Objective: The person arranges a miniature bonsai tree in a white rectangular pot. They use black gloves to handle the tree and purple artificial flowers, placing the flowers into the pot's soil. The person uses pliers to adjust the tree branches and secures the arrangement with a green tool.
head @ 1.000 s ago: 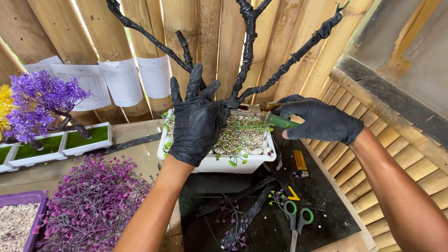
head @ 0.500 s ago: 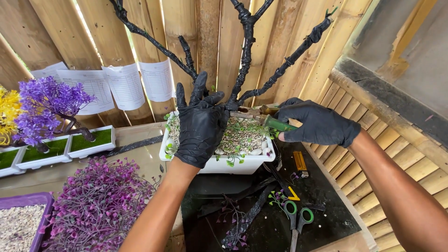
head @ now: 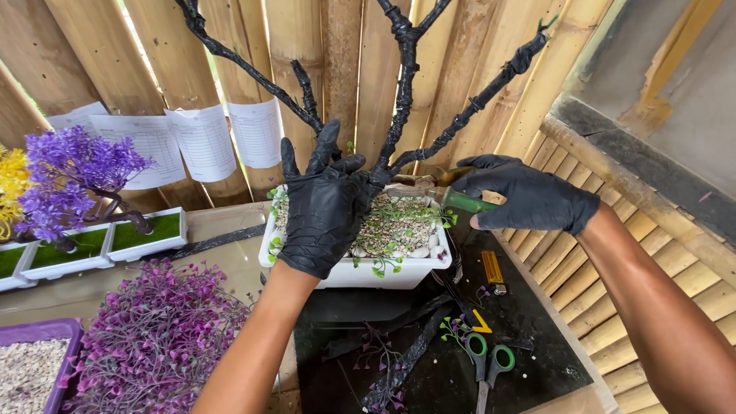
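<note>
The left hand (head: 326, 211), in a black glove, lies spread and released over the white planter (head: 360, 272), its fingers splayed across the pebbles (head: 395, 230) at the base of the black-wrapped artificial tree (head: 402, 100); the palm covers the left part of the pebble bed, and the thumb reaches toward the trunk; the planter stands on the surface (head: 230, 264), against the bamboo wall (head: 307, 46), partly on a black mat (head: 529, 345). The right hand (head: 529, 199), also gloved in black, is clenched around a green-handled tool (head: 460, 201); the tool's metal head points at the foot of the trunk, just above the pebbles, though whether it touches the trunk cannot be told. Small green leaf sprigs (head: 383, 264) hang over the planter's rim. On the mat near the person lie green-handled scissors (head: 487, 364), a yellow-handled cutter (head: 492, 270) and scraps of purple foliage (head: 383, 368); to the left sits a heap of purple artificial sprigs (head: 153, 337), beside a purple tray of gravel (head: 31, 368); further back stands a purple artificial tree (head: 73, 180) in white planters with green moss (head: 146, 234); printed sheets (head: 199, 138) hang on the wall.
</note>
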